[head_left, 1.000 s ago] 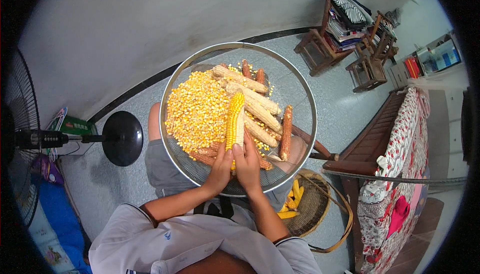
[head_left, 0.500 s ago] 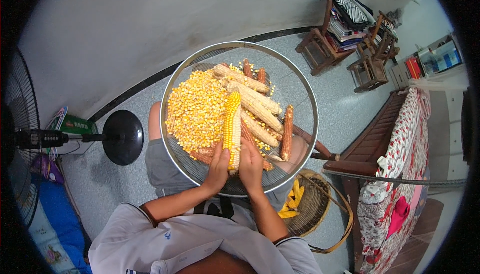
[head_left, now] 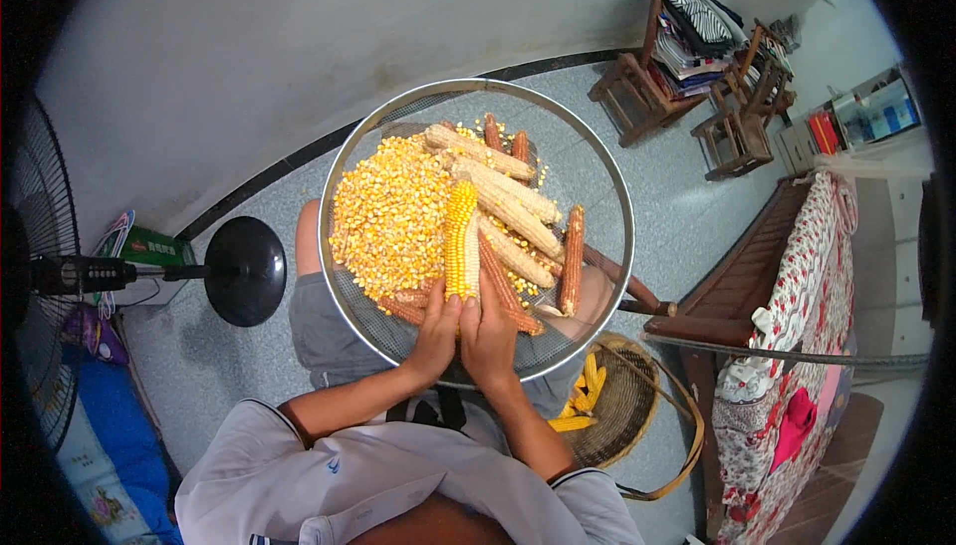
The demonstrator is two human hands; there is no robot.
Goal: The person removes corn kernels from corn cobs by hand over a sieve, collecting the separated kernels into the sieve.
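Both my hands grip one ear of corn (head_left: 461, 241), which points away from me over a round metal sieve (head_left: 627, 201) on my lap. Yellow kernels cover its left side, while pale bare cob shows on its right. My left hand (head_left: 434, 334) closes on its near end from the left. From the right, my right hand (head_left: 488, 334) holds it too, both thumbs pressed close together on top. A heap of loose kernels (head_left: 388, 211) fills the sieve's left half. Pale stripped cobs (head_left: 513, 208) and reddish cobs (head_left: 572, 261) lie to the right.
Right of my knees, a woven basket (head_left: 622, 415) holds several yellow ears (head_left: 588, 391). A standing fan (head_left: 244, 271) is at the left. A bed with a floral cover (head_left: 757, 386) stands at the right. Two wooden chairs (head_left: 637, 97) are by the far wall.
My right hand has shifted slightly left and nearer me, its thumb now beside the left one. The ear sits lower in my grip, with its near end now covered by my hands.
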